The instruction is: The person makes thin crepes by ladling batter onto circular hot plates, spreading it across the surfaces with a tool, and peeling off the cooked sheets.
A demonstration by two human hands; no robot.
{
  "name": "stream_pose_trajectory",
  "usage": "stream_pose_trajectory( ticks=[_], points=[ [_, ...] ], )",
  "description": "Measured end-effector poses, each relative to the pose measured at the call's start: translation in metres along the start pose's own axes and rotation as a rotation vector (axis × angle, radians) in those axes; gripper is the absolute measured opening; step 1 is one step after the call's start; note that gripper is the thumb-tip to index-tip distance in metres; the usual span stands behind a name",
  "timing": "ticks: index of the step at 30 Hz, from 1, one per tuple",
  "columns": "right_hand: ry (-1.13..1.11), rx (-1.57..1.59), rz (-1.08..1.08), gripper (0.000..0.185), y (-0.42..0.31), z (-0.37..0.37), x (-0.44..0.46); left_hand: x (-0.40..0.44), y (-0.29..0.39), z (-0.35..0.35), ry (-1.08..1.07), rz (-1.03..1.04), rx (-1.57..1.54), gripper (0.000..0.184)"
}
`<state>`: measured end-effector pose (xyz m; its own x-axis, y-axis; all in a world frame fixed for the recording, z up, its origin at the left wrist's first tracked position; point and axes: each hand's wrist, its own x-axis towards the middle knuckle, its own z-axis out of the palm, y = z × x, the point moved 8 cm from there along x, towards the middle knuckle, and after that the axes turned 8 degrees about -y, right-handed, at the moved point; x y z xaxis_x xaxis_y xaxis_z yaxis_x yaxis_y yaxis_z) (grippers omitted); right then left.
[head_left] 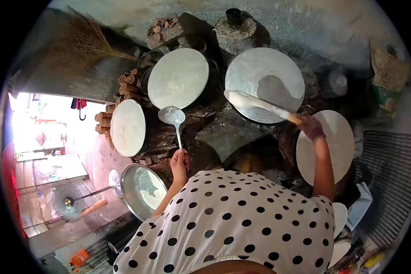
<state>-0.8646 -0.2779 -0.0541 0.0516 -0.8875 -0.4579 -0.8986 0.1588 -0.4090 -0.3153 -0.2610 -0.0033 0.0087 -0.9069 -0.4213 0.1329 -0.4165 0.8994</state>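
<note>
Two hands (180,160) (312,128) grip a ladle (172,117), left, and paddle (259,104), right.

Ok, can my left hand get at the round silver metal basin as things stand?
Probably yes: your bare left hand grips a long-handled metal ladle with a white-coated round bowl, but the basin looks close by on your left, open-topped, no lid visible.

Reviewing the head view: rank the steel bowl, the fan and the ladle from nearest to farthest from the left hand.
1. Ladle: nearest, its handle gripped in the left hand, scoop pointing away from the body.
2. Steel bowl: just left of the hand, near the forearm.
3. Fan: farthest, well out to the left, beyond the bowl.
</note>
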Motion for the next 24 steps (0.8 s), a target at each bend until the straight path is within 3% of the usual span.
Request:
stream_pose_trajectory(
  ticks=[2,3,5,6,8,9,10,11,13,15,16,19,22,23,24],
  points=[
    [0.110,0.467,0.065,0.050,0.011,0.007,-0.032,0.002,-0.003,-0.012,-0.030,0.013,-0.024,0.024],
    [0.113,0.461,0.067,0.050,-0.014,0.013,-0.031,0.004,-0.003,-0.017,-0.061,0.024,-0.035,0.024],
    [0.707,0.829,-0.005,0.043,-0.076,0.007,-0.043,0.004,-0.003,-0.030,-0.083,0.017,-0.035,0.024],
    [0.533,0.907,0.234,0.047,-0.072,0.061,-0.010,0.004,-0.004,-0.038,-0.090,0.007,-0.023,0.024],
    [0.554,1.004,0.399,0.047,-0.146,0.114,0.035,0.003,-0.008,-0.053,-0.107,-0.013,-0.027,0.023],
    [0.501,0.656,0.263,0.050,-0.172,0.142,0.082,0.002,-0.002,-0.055,-0.144,0.010,-0.049,0.022],
    [0.516,0.701,0.265,0.057,-0.198,0.153,0.099,0.004,-0.003,-0.062,-0.137,0.016,-0.064,0.023],
    [0.382,0.751,0.398,0.058,-0.218,0.165,0.095,0.004,-0.003,-0.072,-0.131,0.018,-0.075,0.023],
    [0.610,0.759,0.454,0.048,-0.199,0.196,0.075,-0.003,-0.005,-0.093,-0.118,-0.011,-0.095,0.024],
    [0.522,1.496,0.513,0.034,-0.175,0.223,0.037,-0.014,0.001,-0.109,-0.112,-0.034,-0.091,0.025],
    [0.518,1.528,0.632,0.026,-0.175,0.209,0.006,-0.015,-0.004,-0.122,-0.122,-0.022,-0.076,0.025],
    [0.690,1.676,0.633,0.042,-0.195,0.205,0.011,-0.014,-0.013,-0.146,-0.145,-0.010,-0.111,0.024],
    [0.580,0.890,0.652,0.053,-0.198,0.237,0.111,-0.016,-0.011,-0.159,-0.153,-0.012,-0.047,0.025],
    [0.540,0.728,0.647,0.055,-0.231,0.217,0.115,-0.014,-0.007,-0.160,-0.155,-0.004,-0.038,0.025],
    [0.424,0.795,0.656,0.053,-0.261,0.192,0.097,-0.017,-0.004,-0.160,-0.151,-0.010,-0.033,0.024]
  ],
)
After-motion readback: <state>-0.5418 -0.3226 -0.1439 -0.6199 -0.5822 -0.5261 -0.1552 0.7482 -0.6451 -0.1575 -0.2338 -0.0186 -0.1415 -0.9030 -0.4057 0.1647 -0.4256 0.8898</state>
